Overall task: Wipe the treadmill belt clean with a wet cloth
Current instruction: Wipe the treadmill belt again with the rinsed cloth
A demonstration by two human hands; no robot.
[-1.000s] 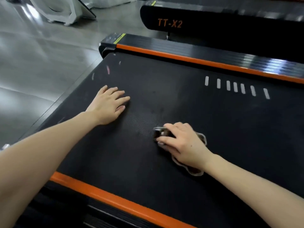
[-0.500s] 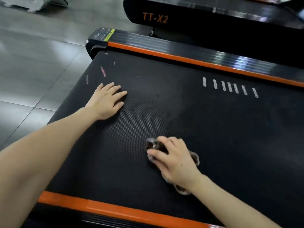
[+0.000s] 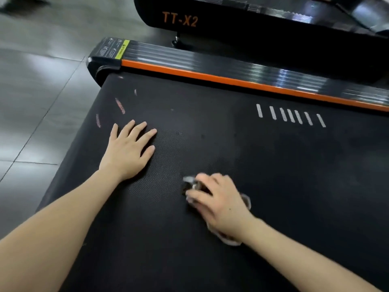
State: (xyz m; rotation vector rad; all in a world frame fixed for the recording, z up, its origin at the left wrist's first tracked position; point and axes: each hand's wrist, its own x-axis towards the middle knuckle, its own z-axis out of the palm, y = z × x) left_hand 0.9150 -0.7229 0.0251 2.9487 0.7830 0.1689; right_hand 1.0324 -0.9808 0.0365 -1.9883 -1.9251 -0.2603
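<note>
The black textured treadmill belt (image 3: pixel 273 175) fills most of the view. My right hand (image 3: pixel 219 205) presses a crumpled grey cloth (image 3: pixel 245 202) onto the belt near the middle; the cloth shows at my fingertips and beside my wrist, the rest is hidden under the palm. My left hand (image 3: pixel 128 152) lies flat on the belt to the left, fingers spread, holding nothing. Pinkish smear marks (image 3: pixel 120 106) sit on the belt beyond my left hand, near the far left corner.
An orange-edged black side rail (image 3: pixel 231 79) runs along the belt's far side. Several white dashes (image 3: pixel 290 115) are printed on the belt at the right. A second treadmill marked TT-X2 (image 3: pixel 180 19) stands behind. Grey tiled floor (image 3: pixel 31 102) lies to the left.
The view has shifted forward, so the near orange rail has left the frame. My right hand with the cloth has slid slightly along the belt and is blurred. My left hand stays planted.
</note>
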